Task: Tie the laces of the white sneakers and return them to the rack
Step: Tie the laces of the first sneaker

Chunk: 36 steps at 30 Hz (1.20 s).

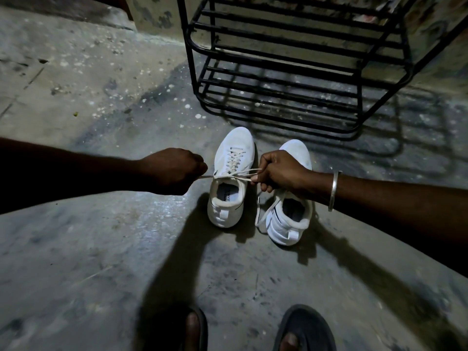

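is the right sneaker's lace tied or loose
Loose. The right sneaker has its lace trailing down its side toward the floor, while both hands pull the left sneaker's lace.

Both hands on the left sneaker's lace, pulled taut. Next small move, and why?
Probably form a loop with one end to start the bow. The left hand and right hand hold the lace crossed and taut over the left sneaker; no bow shows. The right sneaker's lace hangs loose.
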Motion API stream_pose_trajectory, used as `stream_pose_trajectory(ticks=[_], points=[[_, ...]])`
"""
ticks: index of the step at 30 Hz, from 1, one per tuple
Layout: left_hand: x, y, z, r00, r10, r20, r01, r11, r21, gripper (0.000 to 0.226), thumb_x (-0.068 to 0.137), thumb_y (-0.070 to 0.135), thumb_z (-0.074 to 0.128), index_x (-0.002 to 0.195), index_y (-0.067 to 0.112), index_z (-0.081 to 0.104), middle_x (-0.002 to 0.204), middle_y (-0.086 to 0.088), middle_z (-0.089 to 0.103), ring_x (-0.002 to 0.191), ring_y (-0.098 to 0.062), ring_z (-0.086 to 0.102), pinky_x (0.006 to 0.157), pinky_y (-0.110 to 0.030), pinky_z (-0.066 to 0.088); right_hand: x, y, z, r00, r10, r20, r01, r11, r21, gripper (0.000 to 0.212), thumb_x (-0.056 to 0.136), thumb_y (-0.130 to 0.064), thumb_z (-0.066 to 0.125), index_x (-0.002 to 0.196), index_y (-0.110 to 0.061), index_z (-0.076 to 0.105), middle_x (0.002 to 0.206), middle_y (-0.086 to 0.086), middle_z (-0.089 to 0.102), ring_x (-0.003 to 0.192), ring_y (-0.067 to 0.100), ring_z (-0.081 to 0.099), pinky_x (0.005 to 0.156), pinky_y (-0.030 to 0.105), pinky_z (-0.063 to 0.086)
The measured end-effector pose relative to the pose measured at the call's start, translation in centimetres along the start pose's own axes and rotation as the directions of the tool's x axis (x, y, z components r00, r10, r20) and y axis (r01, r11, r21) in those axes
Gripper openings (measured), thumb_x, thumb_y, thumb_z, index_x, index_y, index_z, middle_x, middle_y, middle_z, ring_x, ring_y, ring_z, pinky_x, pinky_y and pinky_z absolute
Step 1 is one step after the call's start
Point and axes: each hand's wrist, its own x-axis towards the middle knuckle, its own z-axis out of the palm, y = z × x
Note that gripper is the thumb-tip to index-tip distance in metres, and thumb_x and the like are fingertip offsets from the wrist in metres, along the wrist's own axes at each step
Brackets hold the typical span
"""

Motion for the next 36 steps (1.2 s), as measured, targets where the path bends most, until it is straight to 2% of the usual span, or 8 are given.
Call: stream_pose_trajectory(ticks=[9,15,19,24,28,30,32,36], points=[[0.4,0.0,0.3,0.998,-0.014,0.061,0.014,1.0,0.001,0.013,0.085,0.01,0.05,0.075,0.017,0.045,0.078,0.004,0.043,0.069,-0.021,0.052,0.057,-0.031,0.042,-0.5,-0.3,-0.5,1.0,0.01,0.011,-0.01,1.0,0.0,0.029,0.086,0.012,0.064,0.064,-0.007,0.057,0.071,0.018,0.072,0.045,0.014,0.059,0.04,0.02,0.047],[0.8,0.0,-0.2,0.985,-0.048,0.167,0.05,0.999,-0.01,0.013,0.083,0.009,0.053,0.076,0.017,0.046,0.081,-0.001,0.054,0.072,-0.022,0.054,0.063,-0.033,0.048,-0.7,-0.3,-0.2,1.0,0.016,-0.008,-0.016,0.999,-0.038,0.022,0.088,0.011,0.061,0.071,-0.003,0.058,0.069,0.018,0.068,0.044,0.013,0.062,0.043,0.021,0.052],[1.2,-0.9,-0.1,0.991,-0.03,0.127,0.043,0.994,-0.097,0.017,0.085,0.029,0.048,0.073,0.017,0.05,0.077,-0.006,0.063,0.072,-0.029,0.063,0.067,-0.041,0.055,-0.9,0.0,-0.2,0.999,0.009,0.047,-0.01,1.0,0.009,0.016,0.087,0.007,0.069,0.079,-0.003,0.058,0.069,0.019,0.069,0.057,0.021,0.069,0.054,0.026,0.061],[1.2,-0.1,-0.5,0.994,-0.096,0.06,0.109,0.951,-0.289,0.026,0.089,0.036,0.068,0.105,0.014,0.065,0.1,-0.002,0.068,0.081,-0.02,0.067,0.071,-0.034,0.055,-1.4,0.3,-0.3,0.999,0.003,0.051,-0.007,0.997,0.073,0.028,0.074,0.002,0.083,0.092,-0.001,0.061,0.092,0.027,0.072,0.082,0.032,0.073,0.08,0.044,0.063],[1.6,1.1,-1.0,0.972,-0.201,0.124,0.236,0.853,-0.465,0.043,0.092,0.04,0.067,0.128,0.017,0.06,0.115,0.0,0.072,0.094,-0.019,0.072,0.083,-0.032,0.056,-1.7,-0.2,0.2,0.995,0.036,0.089,-0.043,0.996,0.078,0.041,0.076,0.0,0.083,0.109,0.003,0.06,0.097,0.023,0.072,0.082,0.03,0.071,0.089,0.049,0.058],[1.9,1.3,-0.8,0.94,-0.264,0.217,0.341,0.73,-0.592,0.047,0.091,0.037,0.069,0.13,0.014,0.058,0.109,-0.005,0.076,0.09,-0.023,0.075,0.084,-0.037,0.06,-2.0,-0.4,0.6,0.988,0.082,0.13,-0.092,0.993,0.072,0.045,0.078,0.0,0.081,0.117,0.002,0.058,0.102,0.024,0.074,0.082,0.028,0.074,0.081,0.041,0.062],[1.9,1.6,-0.4,0.903,-0.292,0.315,0.429,0.574,-0.697,0.046,0.088,0.03,0.075,0.127,0.012,0.058,0.099,-0.012,0.078,0.083,-0.027,0.077,0.082,-0.042,0.063,-2.5,-0.6,1.2,0.982,0.111,0.153,-0.123,0.99,0.073,0.046,0.08,-0.001,0.08,0.12,-0.003,0.056,0.098,0.021,0.074,0.069,0.022,0.075,0.058,0.029,0.062],[1.7,2.5,0.1,0.882,-0.308,0.356,0.469,0.514,-0.718,0.031,0.086,0.016,0.076,0.115,0.01,0.068,0.088,-0.01,0.08,0.077,-0.024,0.079,0.085,-0.041,0.062,-2.7,-0.6,1.6,0.984,0.132,0.12,-0.141,0.988,0.063,0.052,0.081,0.004,0.078,0.124,-0.005,0.052,0.096,0.02,0.071,0.054,0.016,0.072,0.047,0.024,0.056]])
